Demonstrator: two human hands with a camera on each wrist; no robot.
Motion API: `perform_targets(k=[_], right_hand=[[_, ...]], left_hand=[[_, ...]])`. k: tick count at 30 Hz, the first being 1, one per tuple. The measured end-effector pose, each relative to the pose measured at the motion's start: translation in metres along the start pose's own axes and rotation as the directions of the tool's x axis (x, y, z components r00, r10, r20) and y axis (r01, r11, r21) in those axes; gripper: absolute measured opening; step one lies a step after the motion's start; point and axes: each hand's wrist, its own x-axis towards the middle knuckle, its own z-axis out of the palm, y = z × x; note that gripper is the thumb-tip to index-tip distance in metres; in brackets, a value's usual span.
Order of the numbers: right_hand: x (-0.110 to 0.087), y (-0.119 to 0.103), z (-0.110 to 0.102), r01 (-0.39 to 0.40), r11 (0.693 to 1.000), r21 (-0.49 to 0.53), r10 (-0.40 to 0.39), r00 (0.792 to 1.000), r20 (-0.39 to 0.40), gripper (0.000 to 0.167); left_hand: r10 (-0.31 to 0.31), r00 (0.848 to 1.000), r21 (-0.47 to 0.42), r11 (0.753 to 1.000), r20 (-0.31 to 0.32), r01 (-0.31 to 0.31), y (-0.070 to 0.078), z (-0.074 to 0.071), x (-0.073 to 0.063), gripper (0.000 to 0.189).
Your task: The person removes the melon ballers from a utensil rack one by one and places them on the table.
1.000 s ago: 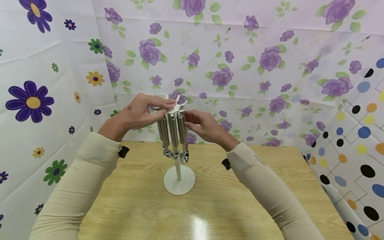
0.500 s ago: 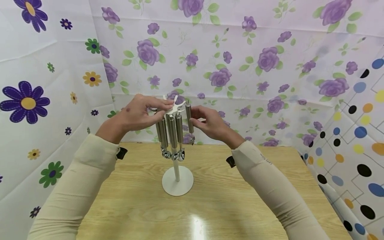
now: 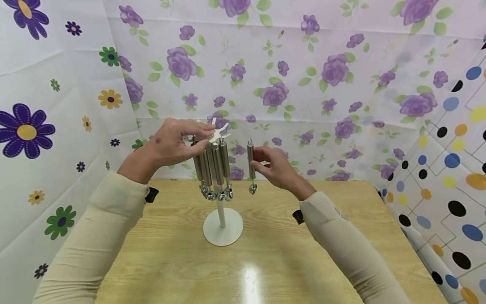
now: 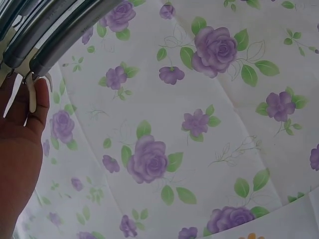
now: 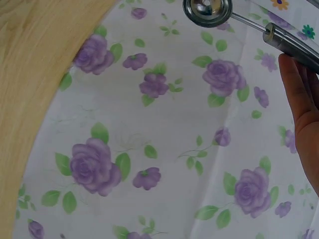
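My right hand [image 3: 279,166] pinches a steel melon baller [image 3: 250,160] by its handle, upright with its small bowl downward, apart from the stand and to its right. In the right wrist view the round bowl [image 5: 207,11] shows a hole in its middle. A white utensil stand [image 3: 223,228] with a round base and hooked top stands on the table. My left hand [image 3: 171,141] grips the stand's top, fingers over it and thumb below. Several steel-handled utensils [image 3: 216,164] hang from the hooks, partly hidden by that hand. Handles [image 4: 75,35] and hooks appear beside the fingers in the left wrist view.
A wooden table [image 3: 296,253] lies under the stand. Behind it hangs a purple-rose cloth [image 3: 296,67]. Flower-print cloth [image 3: 76,147] walls the left side, dotted cloth [image 3: 455,190] the right.
My right hand has lifted the melon baller off its hook and moved it right, then slightly down, away from the stand. My left hand stays on the stand's top. The view has shifted slightly.
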Motion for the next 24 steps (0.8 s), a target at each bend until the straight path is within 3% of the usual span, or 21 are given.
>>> perform_targets(k=[10,24], right_hand=[[-0.020,0.019,0.004,-0.057,0.997,0.050,0.059,0.997,-0.047,0.030],[-0.034,0.044,0.019,-0.100,0.990,0.100,0.108,0.991,-0.081,0.026]], left_hand=[[0.029,0.998,-0.011,0.999,-0.057,-0.030,-0.001,0.006,0.000,0.028],[-0.038,0.999,-0.041,0.998,-0.027,0.037,0.004,0.002,-0.001,0.030]])
